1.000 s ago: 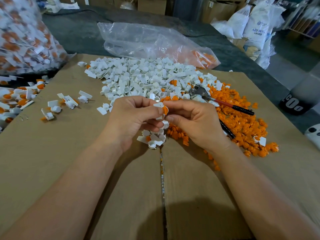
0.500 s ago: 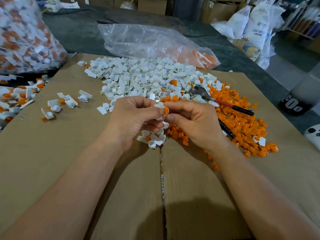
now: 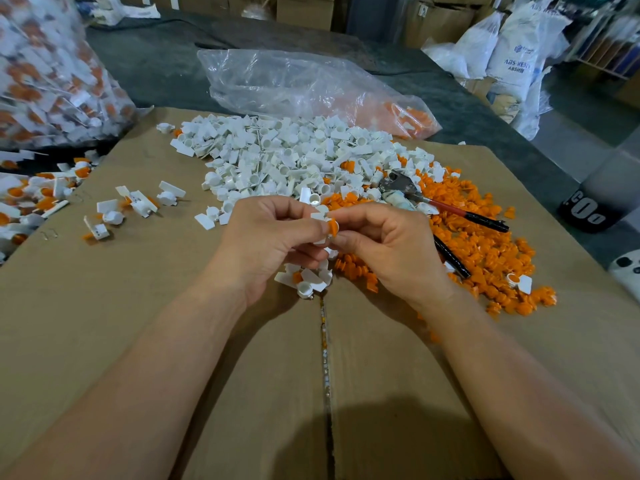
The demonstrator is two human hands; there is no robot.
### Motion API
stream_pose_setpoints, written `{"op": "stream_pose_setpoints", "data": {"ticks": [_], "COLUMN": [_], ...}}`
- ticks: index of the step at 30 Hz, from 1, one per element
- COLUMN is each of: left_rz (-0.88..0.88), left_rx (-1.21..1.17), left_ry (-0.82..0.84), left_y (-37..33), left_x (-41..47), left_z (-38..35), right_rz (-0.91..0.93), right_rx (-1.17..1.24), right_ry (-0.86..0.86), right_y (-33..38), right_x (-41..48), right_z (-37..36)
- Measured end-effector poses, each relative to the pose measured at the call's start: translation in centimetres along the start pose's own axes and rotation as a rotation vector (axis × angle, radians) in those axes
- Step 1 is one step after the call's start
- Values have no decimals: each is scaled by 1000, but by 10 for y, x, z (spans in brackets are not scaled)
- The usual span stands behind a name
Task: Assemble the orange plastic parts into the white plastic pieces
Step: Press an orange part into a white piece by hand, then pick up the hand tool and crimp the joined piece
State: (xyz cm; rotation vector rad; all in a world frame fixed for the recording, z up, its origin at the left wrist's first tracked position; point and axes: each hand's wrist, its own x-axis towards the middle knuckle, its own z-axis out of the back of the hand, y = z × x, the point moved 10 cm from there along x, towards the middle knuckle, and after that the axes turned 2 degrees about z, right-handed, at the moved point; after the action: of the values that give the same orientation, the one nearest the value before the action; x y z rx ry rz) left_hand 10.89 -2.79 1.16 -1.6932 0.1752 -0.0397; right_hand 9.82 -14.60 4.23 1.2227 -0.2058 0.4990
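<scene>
hardly a shift since a second ago: left hand [image 3: 266,244] fingers still pinch the white piece [image 3: 320,216], right hand [image 3: 384,251] fingers pinch the orange part [image 3: 333,227] against it at centre, so it's probably not seated yet. white heap [image 3: 294,157] at twelve o'clock, orange heap [image 3: 485,244] and pliers [image 3: 433,202] at two o'clock; nothing seems to be in the way.

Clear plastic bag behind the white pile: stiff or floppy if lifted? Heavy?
Likely floppy: the clear plastic bag lies crumpled and slumped flat. Probably light: it looks mostly empty, with a few orange parts at one end. Those would likely slide around when lifted.
</scene>
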Motion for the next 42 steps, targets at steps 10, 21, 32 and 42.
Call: {"op": "stream_pose_setpoints", "data": {"ticks": [10,21,32,42], "left_rz": [-30,-32,-12,-16], "left_rx": [-7,13,-80,-123], "left_ry": [-6,17,-19,-23], "left_y": [-4,-4,-2,-3], "left_x": [1,-1,2,1], "left_z": [2,-2,6,6], "right_rz": [79,115,-180,-762], "right_rx": [-1,5,-404,-1100], "right_ry": [19,7,-262,106], "right_y": [13,16,-2,-79], "right_x": [0,0,3,-19], "right_z": [-1,0,78,123]}}
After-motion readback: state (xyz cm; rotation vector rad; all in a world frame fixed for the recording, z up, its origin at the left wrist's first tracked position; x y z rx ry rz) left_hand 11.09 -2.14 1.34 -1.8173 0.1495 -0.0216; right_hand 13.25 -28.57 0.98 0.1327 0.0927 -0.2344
